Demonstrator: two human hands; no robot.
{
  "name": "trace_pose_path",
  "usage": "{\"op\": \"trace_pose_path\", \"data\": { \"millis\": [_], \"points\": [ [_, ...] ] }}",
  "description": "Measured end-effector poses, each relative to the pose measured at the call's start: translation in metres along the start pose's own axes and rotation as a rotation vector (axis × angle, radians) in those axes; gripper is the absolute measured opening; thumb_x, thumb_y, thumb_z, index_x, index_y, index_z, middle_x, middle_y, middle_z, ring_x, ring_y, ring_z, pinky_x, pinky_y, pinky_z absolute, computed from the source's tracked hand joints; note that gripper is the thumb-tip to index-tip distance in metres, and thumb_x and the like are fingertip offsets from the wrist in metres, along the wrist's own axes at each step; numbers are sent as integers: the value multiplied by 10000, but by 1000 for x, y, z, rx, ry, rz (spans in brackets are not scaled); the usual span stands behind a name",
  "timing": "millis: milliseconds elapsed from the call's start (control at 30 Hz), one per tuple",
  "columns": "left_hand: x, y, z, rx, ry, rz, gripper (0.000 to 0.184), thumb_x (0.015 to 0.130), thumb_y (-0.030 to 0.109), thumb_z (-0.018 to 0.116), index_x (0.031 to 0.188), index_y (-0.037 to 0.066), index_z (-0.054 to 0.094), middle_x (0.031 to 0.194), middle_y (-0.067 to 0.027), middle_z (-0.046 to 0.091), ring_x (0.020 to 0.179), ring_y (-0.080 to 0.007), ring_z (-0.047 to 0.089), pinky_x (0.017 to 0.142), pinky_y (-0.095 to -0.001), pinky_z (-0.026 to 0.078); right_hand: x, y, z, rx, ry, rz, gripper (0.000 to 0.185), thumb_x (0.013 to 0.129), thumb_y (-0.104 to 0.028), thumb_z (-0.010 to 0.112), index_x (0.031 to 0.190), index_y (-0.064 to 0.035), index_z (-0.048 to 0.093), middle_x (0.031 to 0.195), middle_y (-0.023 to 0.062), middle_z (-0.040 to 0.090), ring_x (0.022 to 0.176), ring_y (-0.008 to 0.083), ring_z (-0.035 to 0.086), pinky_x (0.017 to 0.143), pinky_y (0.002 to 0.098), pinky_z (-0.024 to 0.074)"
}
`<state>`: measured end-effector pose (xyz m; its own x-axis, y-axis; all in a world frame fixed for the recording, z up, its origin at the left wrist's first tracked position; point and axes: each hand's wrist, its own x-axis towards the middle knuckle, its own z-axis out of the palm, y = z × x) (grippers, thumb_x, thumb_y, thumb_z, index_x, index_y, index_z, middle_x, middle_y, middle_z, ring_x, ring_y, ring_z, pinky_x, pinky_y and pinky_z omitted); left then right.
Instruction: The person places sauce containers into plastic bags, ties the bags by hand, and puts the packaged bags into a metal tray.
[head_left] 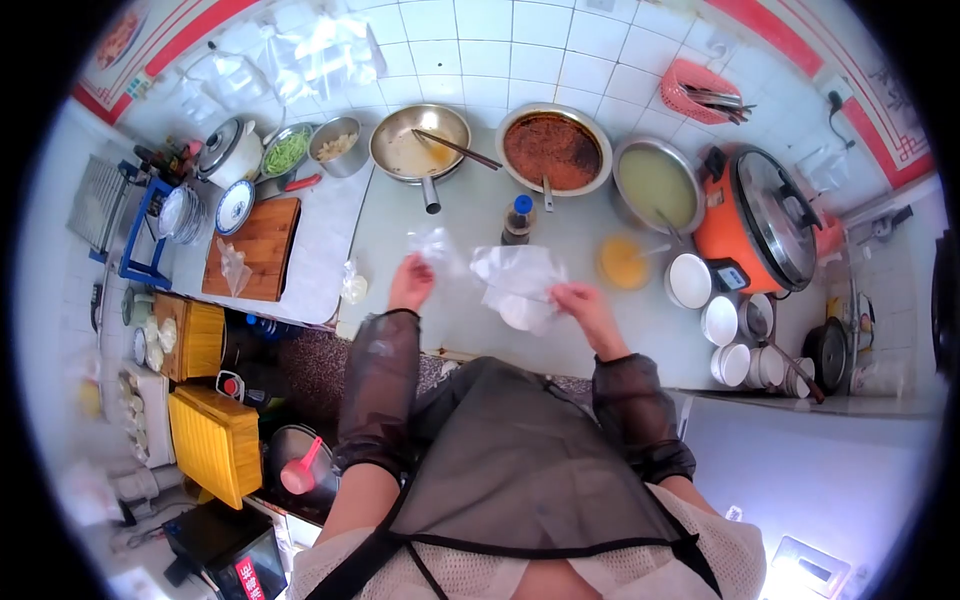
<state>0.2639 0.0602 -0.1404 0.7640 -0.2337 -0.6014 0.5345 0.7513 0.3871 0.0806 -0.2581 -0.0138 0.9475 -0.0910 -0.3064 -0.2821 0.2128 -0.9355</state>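
Note:
My left hand is closed, its fingertips pinching a small piece of crumpled clear plastic over the counter. Opposite it, my right hand pinches the edge of a clear plastic bag that spreads between the two hands. Whether the two pieces of plastic are joined, I cannot tell. A dark bottle with a blue cap stands just behind the bag. To the right is a container of yellow liquid. Another crumpled bit of plastic lies left of my left hand.
Along the wall stand a frying pan with chopsticks, a basin of red sauce and a pot of pale liquid. An orange cooker and white bowls are at right. A cutting board lies left.

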Motion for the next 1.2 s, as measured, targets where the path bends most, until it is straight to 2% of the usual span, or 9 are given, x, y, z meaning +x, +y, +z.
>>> {"op": "trace_pose_path", "data": {
  "millis": [67, 100, 167, 267, 367, 433, 500, 667, 1200],
  "points": [
    [35, 44, -54, 251, -40, 419, 103, 822, 86, 660, 881, 54, 582, 728, -23, 556, 654, -139, 540, 597, -250, 481, 1, -5, -5, 72, 42, 21, 244, 897, -178, 621, 1017, 28, 673, 932, 55, 675, 844, 108, 599, 762, 252, 475],
    [12, 56, -30, 562, 272, 602, 263, 819, 108, 670, 1038, 18, 555, 750, -34, 564, 692, -139, 562, 614, -247, 502, 0, -9, -7, 141, 76, 43, 247, 897, -182, 624, 1013, 30, 675, 931, 61, 676, 868, 114, 608, 770, 253, 481],
    [-4, 84, -27, 971, 359, 536, 789, 801, 157, 695, 1410, -20, 225, 1031, -198, 563, 825, -237, 598, 732, -337, 531, -1, -20, -7, 168, 36, 51, 247, 899, -181, 621, 1009, 34, 675, 955, 63, 674, 884, 116, 613, 783, 255, 485],
    [7, 100, -35, 1584, 856, 663, 965, 750, 119, 729, 1462, -16, 92, 1275, -293, 392, 993, -308, 561, 836, -379, 490, 6, -16, -9, 83, 15, 50, 237, 897, -173, 618, 995, 36, 675, 978, 75, 671, 879, 124, 617, 770, 263, 486],
    [-23, 60, -6, 1359, 498, 1064, 689, 749, 47, 692, 1341, -32, 347, 1170, -249, 462, 975, -291, 541, 838, -381, 469, 12, -17, -3, -382, 50, 61, 204, 885, -153, 619, 956, 31, 670, 932, 91, 664, 816, 130, 606, 715, 274, 471],
    [-67, 0, 40, 1289, 134, 977, 396, 786, 83, 684, 1146, -6, 544, 993, -109, 582, 822, -184, 579, 733, -313, 488, 17, -10, 4, -739, 54, 74, 184, 876, -142, 620, 930, 29, 663, 888, 98, 656, 774, 132, 596, 685, 280, 458],
    [-103, -54, 77, 1173, -109, 506, 350, 861, 217, 661, 1122, 2, 574, 955, -66, 616, 833, -140, 581, 722, -275, 485, 25, 16, 11, -751, -7, -406, 169, 848, -139, 641, 882, 27, 636, 751, 101, 612, 671, 134, 557, 617, 298, 431],
    [-111, -119, 106, 511, -368, -141, 285, 879, 191, 670, 1060, -17, 598, 975, -39, 623, 845, -112, 575, 738, -249, 475, 5, 6, 31, -377, -95, -127, 184, 848, -164, 658, 888, 15, 662, 729, 37, 618, 679, 102, 548, 635, 269, 442],
    [-130, -129, 93, 834, 16, 390, 345, 825, 166, 731, 1063, -25, 570, 873, -41, 612, 773, -124, 590, 682, -256, 489, 1, 3, 24, -568, 185, -89, 212, 809, -201, 692, 826, 8, 665, 679, 108, 620, 594, 165, 551, 563, 301, 439]
  ]
}}
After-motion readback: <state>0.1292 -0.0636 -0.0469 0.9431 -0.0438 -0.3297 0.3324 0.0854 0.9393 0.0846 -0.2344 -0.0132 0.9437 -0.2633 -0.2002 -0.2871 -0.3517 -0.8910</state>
